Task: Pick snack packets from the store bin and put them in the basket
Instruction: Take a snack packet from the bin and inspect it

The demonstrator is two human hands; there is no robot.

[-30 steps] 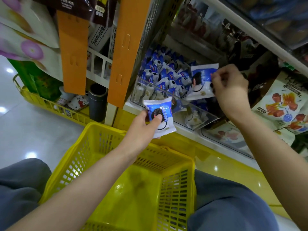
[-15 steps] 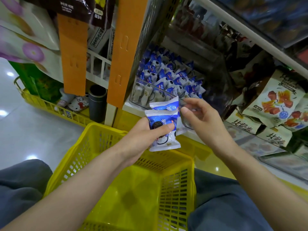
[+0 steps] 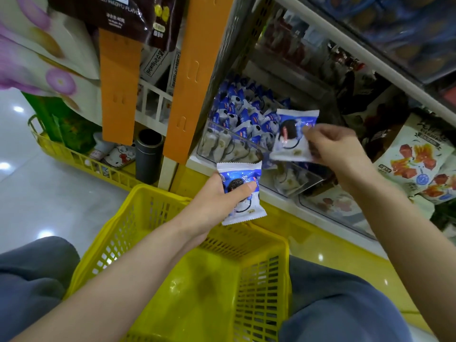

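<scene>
A white shelf (image 3: 328,222) carries a clear store bin (image 3: 222,144) heaped with blue-and-white snack packets (image 3: 246,117).

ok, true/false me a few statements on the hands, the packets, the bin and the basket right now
1. The left hand grips a blue-and-white snack packet above the yellow plastic mesh basket. True.
2. The right hand holds nothing. False: it pinches a second blue-and-white packet.
3. The clear plastic store bin has no packets in it. False: many blue-and-white packets fill it.
4. A dark grey cylinder stands left of the bin. True.
5. Packets lie on the basket floor. False: none shows on the part in view.
</scene>
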